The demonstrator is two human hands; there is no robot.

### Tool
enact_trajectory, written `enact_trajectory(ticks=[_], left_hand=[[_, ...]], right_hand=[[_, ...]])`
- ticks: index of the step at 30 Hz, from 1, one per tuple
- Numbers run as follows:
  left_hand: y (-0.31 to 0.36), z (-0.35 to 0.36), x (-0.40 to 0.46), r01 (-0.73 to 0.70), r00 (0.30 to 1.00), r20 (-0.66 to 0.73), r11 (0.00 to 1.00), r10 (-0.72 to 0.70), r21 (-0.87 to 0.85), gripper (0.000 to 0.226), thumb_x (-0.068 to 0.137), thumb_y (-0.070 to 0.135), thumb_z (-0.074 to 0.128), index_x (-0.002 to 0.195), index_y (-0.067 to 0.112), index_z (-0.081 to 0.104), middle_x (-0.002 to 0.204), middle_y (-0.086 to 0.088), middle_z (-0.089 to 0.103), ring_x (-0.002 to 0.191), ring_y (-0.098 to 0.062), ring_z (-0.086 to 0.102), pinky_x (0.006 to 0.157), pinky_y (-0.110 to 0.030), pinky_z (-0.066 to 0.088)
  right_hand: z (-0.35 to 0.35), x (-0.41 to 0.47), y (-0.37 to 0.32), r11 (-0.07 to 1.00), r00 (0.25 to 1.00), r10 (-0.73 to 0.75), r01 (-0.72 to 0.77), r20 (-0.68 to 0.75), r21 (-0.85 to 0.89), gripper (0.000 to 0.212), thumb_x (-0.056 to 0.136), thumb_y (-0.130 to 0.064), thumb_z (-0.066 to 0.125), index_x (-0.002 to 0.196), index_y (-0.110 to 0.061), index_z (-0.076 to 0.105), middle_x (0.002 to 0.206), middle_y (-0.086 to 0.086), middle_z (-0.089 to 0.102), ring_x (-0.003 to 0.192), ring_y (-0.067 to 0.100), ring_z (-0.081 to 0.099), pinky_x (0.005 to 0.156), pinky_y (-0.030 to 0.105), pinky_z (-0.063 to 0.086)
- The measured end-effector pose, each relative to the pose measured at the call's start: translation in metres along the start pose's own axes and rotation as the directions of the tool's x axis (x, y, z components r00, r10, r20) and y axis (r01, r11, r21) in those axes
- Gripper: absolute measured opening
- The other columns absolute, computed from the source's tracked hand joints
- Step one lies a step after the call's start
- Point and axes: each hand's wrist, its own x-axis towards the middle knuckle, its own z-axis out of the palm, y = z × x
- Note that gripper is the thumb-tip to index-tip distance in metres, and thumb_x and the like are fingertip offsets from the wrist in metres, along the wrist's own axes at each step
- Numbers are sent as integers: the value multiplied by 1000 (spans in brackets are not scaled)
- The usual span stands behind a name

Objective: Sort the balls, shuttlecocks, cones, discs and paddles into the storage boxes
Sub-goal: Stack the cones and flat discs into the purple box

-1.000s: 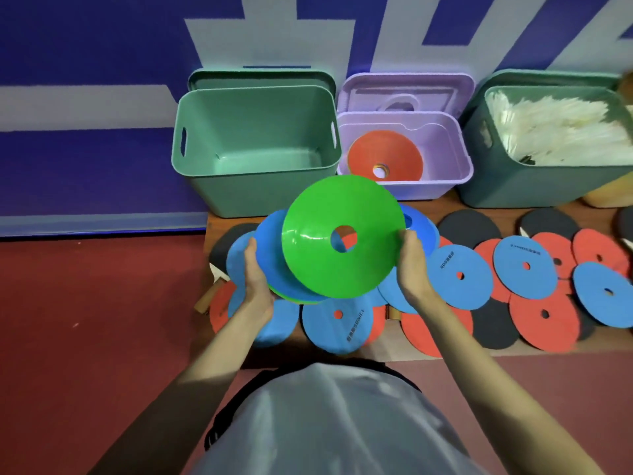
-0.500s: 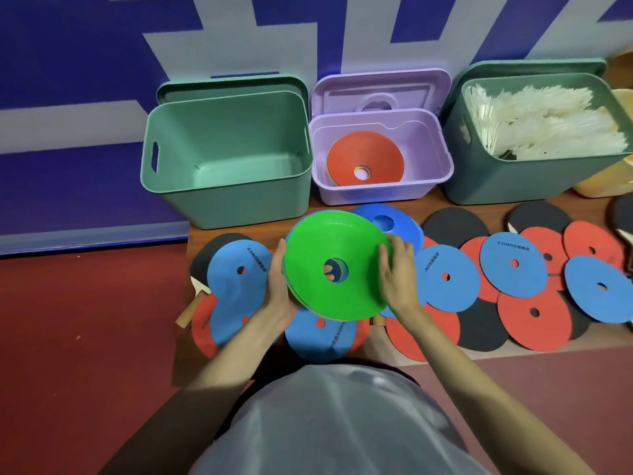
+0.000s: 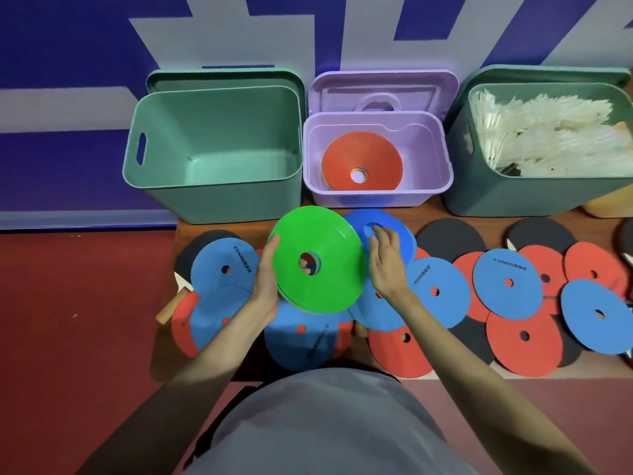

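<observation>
Landmark: lilac box (image 3: 376,197), lid off, stood against the blue-and-grey wall; every place below was read from it.

Lilac box contents: a stack of cones with an orange cone (image 3: 359,159) on top lay on its floor; bare floor showed around the stack on all sides.

Empty green box (image 3: 212,156): stood just beside the lilac box toward the left hand's side, rims nearly touching; nothing showed inside.

Shuttlecock box (image 3: 534,197): stood just beside the lilac box on the other side, heaped with white shuttlecocks (image 3: 548,135).

Open room: a narrow strip of wooden board (image 3: 435,210) lay bare in front of the lilac box; past that, flat blue and red discs (image 3: 438,289) and black paddles (image 3: 452,238) overlapped almost to the board's near edge.

Green cone (image 3: 318,262): top of a small held stack, tilted, in front of the lilac box and lower than its rim, not yet over the opening.

Left hand (image 3: 267,282): gripped the stack's edge, thumb on the green face, fingers behind it.

Right hand (image 3: 387,262): fingers loosely spread, fingertips at the centre hole of a blue cone (image 3: 394,231); holding nothing that I could see.

Blue cone: lay on the board directly in front of the lilac box, partly behind the green cone's edge.
</observation>
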Motion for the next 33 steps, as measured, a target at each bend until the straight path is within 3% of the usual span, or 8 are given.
enact_trajectory(ticks=[7,15,19,23,25,27,30,33], left_hand=[[4,-1,1,-98,995,-21,995,98,11,26,100,35,41,107,26,64,98,5,74,89,-12,70,73,-27,56],[8,-4,6,-175,978,-100,982,181,71,24,99,36,45,101,26,67,94,4,74,83,-11,69,69,-25,54],[12,-5,6,-193,972,-116,974,206,115,23,98,36,47,97,25,68,85,5,74,79,-11,68,67,-25,56],[14,-2,8,-144,970,-170,976,171,161,25,94,39,53,97,21,70,94,-7,72,87,-23,66,82,-38,53],[14,3,8,-116,974,-172,978,146,172,32,94,40,53,106,17,70,103,-10,71,91,-26,67,82,-38,54],[12,8,7,-94,983,-140,981,118,168,37,94,42,52,114,15,68,105,-11,71,88,-24,68,76,-34,56],[9,17,5,-96,994,-29,985,101,145,37,96,45,47,117,22,66,114,-6,70,102,-22,67,86,-37,53],[10,28,-2,-95,993,72,991,88,99,40,99,47,38,123,26,62,116,2,70,108,-18,65,90,-38,51]], right_hand=[[2,28,25,947,901,66,80,430,-312,75,89,-11,58,151,-8,17,145,20,25,106,41,55,88,42,46],[-20,9,5,925,986,73,-11,148,-379,107,58,-55,82,142,-13,31,126,17,33,101,32,49,67,36,48],[-44,-7,-5,947,993,113,-98,32,-306,92,63,-48,76,139,-20,34,128,10,38,99,31,55,68,35,49],[-67,-24,-22,998,999,-30,32,-39,63,64,78,-50,44,137,-27,41,118,-2,48,95,11,49,75,27,44],[-71,-24,-27,948,998,53,-41,-29,317,51,82,-43,31,116,-15,57,102,-2,55,88,12,47,72,27,40],[-72,-20,-30,872,988,154,-123,-26,474,45,84,-38,27,82,3,44,78,17,42,72,22,32,64,37,30],[-72,-17,-37,880,988,157,-136,-9,454,35,96,-29,32,66,-12,23,65,11,23,65,19,21,61,37,20],[-68,-14,-35,949,997,72,-65,-11,308,34,100,-18,40,68,-14,31,71,-1,32,69,13,33,63,29,27]])
